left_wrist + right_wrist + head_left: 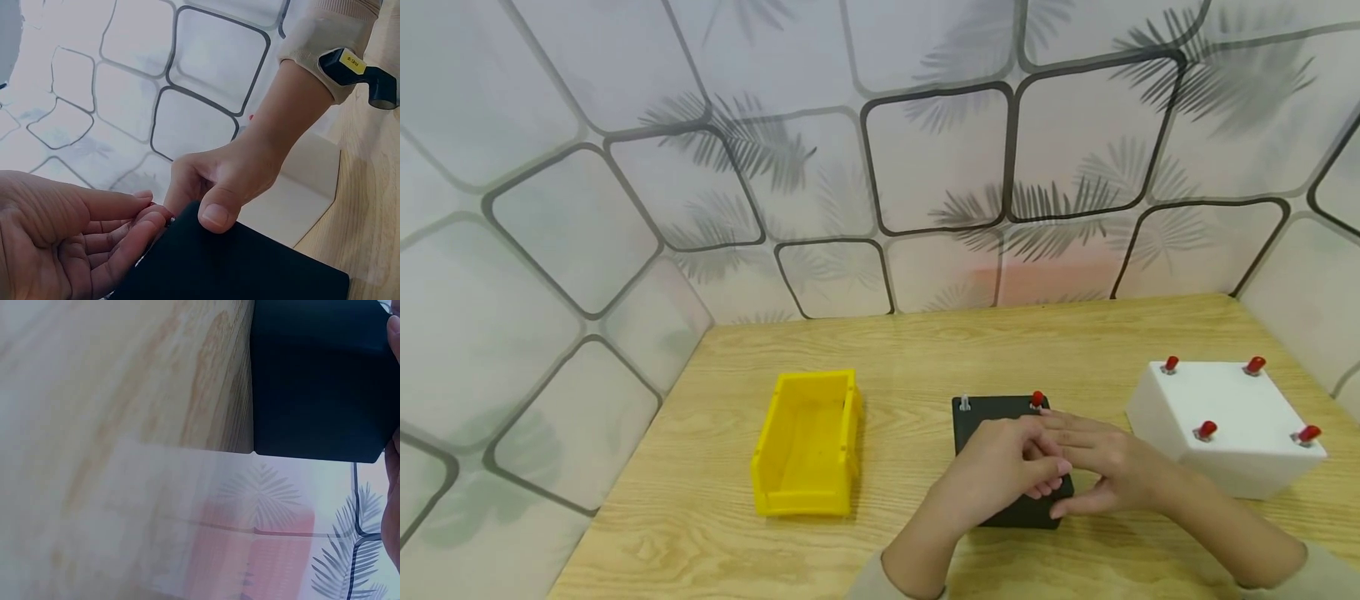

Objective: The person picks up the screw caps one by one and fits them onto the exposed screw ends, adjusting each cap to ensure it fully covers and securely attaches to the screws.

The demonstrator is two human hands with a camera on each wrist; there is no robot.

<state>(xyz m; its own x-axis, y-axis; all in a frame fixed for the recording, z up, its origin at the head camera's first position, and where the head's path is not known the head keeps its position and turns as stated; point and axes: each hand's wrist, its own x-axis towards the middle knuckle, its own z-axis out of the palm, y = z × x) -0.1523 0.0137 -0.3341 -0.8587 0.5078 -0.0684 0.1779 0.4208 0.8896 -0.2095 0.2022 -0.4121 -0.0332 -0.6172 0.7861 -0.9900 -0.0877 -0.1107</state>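
A black box point(994, 410) stands on the table in the head view. A bare metal post point(965, 403) shows at its far left corner and a red cap point(1037, 398) at its far right. Over the near right part of the box, my left hand point(992, 475) pinches a small red cap point(152, 204) between thumb and forefinger, close to a metal tip point(172, 219) at the box's edge. My right hand point(1101, 462) grips the right side of the box, thumb toward the near corner. Its fingers partly hide behind the left hand.
A yellow bin point(805, 446) sits left of the black box. To the right stands a white box point(1240, 408) with red-capped posts at its top corners. The wooden table point(700, 467) meets a patterned curtain point(820, 192) at the back.
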